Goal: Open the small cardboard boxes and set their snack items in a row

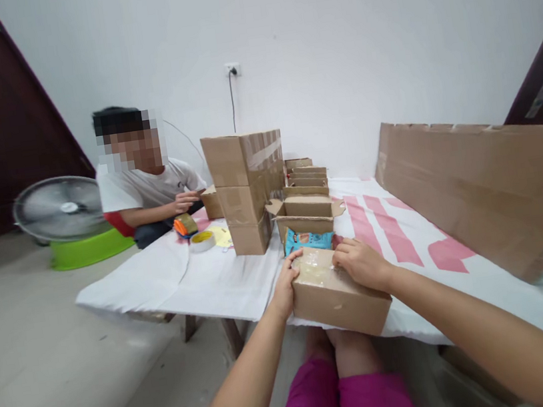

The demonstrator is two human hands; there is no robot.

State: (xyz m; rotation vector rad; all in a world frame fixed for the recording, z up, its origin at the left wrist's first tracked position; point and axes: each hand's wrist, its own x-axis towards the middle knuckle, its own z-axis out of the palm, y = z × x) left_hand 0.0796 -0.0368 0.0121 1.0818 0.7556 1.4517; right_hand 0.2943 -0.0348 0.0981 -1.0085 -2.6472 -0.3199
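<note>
A closed cardboard box [341,305] with clear tape across its top sits tilted at the table's front edge. My left hand [287,287] grips its left end, thumb and fingers wrapped around the corner. On the box's top, my right hand [363,263] is closed, its fingertips bent down by the tape. Whether it pinches a bit of tape is hidden. Just behind the box lies a blue printed packet [310,240], in front of an open cardboard box [305,209] with its flaps spread.
Stacked closed boxes [245,197] stand left of centre, with more open boxes [305,175] behind. A tape dispenser [185,225] and tape roll [203,241] lie near a seated person [149,194]. A large cardboard sheet [480,181] leans at right. A fan [63,209] stands left.
</note>
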